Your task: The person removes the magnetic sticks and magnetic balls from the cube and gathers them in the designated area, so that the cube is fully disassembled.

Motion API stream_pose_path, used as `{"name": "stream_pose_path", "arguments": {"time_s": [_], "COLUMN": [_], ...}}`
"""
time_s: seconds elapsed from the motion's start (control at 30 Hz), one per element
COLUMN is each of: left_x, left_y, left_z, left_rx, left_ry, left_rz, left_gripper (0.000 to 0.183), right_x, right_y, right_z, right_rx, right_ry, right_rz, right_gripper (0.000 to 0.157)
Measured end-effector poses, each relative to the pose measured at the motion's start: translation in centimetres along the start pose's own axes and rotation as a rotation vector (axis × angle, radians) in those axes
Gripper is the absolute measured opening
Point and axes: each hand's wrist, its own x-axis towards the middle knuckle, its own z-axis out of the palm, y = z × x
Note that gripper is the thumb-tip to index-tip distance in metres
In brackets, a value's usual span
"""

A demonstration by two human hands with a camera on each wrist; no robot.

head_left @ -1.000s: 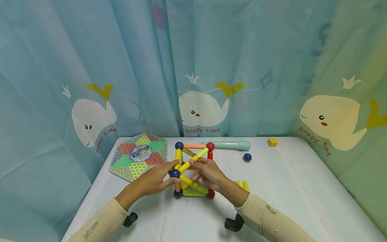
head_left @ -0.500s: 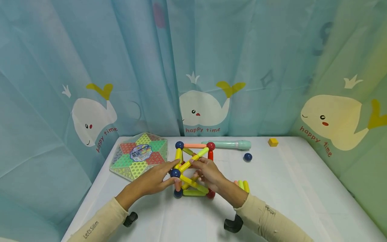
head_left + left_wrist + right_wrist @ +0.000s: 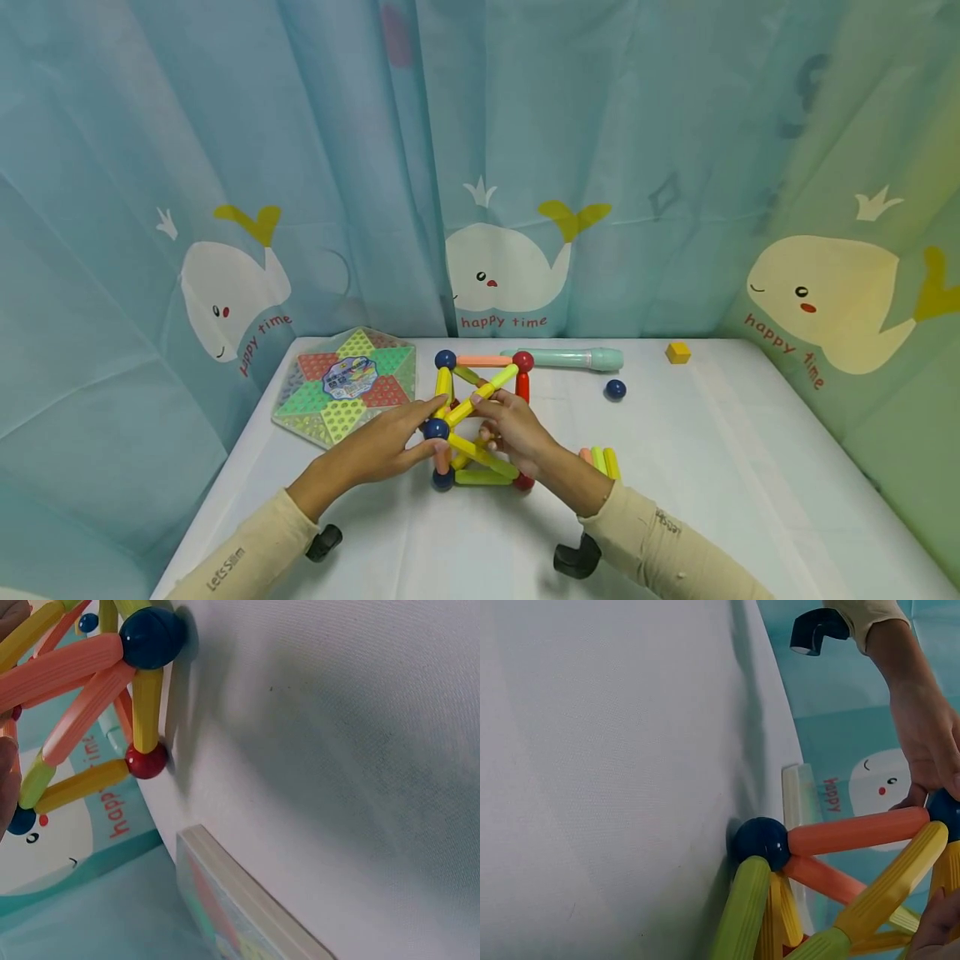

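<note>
A frame of magnetic rods and balls (image 3: 483,362) stands on the table, with blue and red balls at its corners. My left hand (image 3: 386,442) holds its near left upper corner, thumb and fingers about a blue ball (image 3: 437,429). In the right wrist view the left hand (image 3: 926,739) comes down onto that ball (image 3: 946,814). My right hand (image 3: 521,429) pinches a yellow magnetic rod (image 3: 461,412), which joins a light green one in a diagonal across the top. Some right fingers reach inside the frame, partly hidden. Orange rods (image 3: 60,671) run along the left side.
A Chinese checkers board (image 3: 345,387) lies at the back left. Behind the frame is a mint-green microphone-shaped tube (image 3: 577,359). To the right are a loose blue ball (image 3: 615,390), a yellow cube (image 3: 678,353) and several loose rods (image 3: 600,460) beside the right forearm.
The lower fingers of my right hand have curled in slightly inside the frame. My left hand and the frame keep nearly the same place.
</note>
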Motion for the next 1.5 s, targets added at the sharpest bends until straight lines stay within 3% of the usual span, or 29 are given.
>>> {"name": "stream_pose_path", "arguments": {"time_s": [0.53, 0.77, 1.17, 1.5], "left_x": [0.0, -0.1, 0.1, 0.0], "left_y": [0.0, 0.1, 0.0, 0.0], "left_z": [0.1, 0.0, 0.0, -0.1], "left_rx": [0.045, 0.059, 0.063, 0.061], "left_ry": [0.025, 0.021, 0.027, 0.018], "left_rz": [0.052, 0.041, 0.033, 0.035], "left_gripper": [0.064, 0.062, 0.062, 0.062], "right_x": [0.1, -0.1, -0.6, -1.1], "right_y": [0.3, 0.3, 0.4, 0.6], "right_z": [0.3, 0.3, -0.7, -2.3], "right_rx": [-0.02, -0.027, -0.066, -0.26], "right_ry": [0.038, 0.027, -0.04, -0.104], "right_rz": [0.001, -0.009, -0.021, -0.053], "right_gripper": [0.054, 0.045, 0.044, 0.047]}}
